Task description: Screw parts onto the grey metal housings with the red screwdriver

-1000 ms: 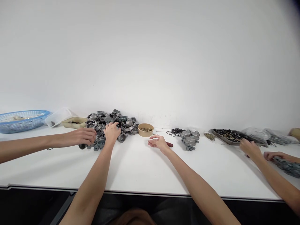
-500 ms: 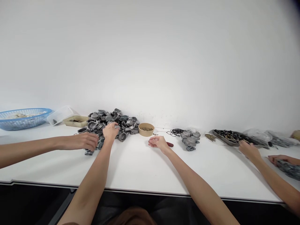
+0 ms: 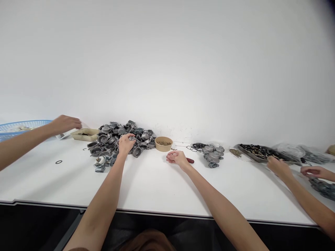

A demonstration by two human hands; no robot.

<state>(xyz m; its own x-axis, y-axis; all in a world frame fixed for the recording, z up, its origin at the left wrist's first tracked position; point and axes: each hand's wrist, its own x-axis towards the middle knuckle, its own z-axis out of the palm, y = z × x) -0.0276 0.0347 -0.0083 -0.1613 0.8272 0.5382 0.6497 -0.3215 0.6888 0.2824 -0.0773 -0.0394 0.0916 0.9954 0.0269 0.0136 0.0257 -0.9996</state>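
On the left, a heap of grey metal castings (image 3: 112, 140) is being touched by the left hand (image 3: 126, 143), a rounded casting (image 3: 132, 138) being framed between curved fingers and thumb — the tips are being spread around it, but whether it is being clamped cannot be told. Further over, the right hand (image 3: 178, 158) is being poised low at the white table (image 3: 157, 188), fingers loosely bunched; a red handle (image 3: 190, 160) is being partly covered by it, so a grip cannot be confirmed. That handle is being pointed butt-end right, its long axis being lined up roughly with the table's front edge, its other end being hidden. In the heap, no single direction is being shared; one round-mouthed casting (image 3: 137, 151) at the near right is being faced frontward. Between the hands a tan bowl (image 3: 163, 147) of small brass-coloured pieces (image 3: 164, 143) is being positioned — presumably for easy reach from either side. Beyond the handle, a cluster of castings (image 3: 213, 155) is being set apart, likely against mixing with the heap.
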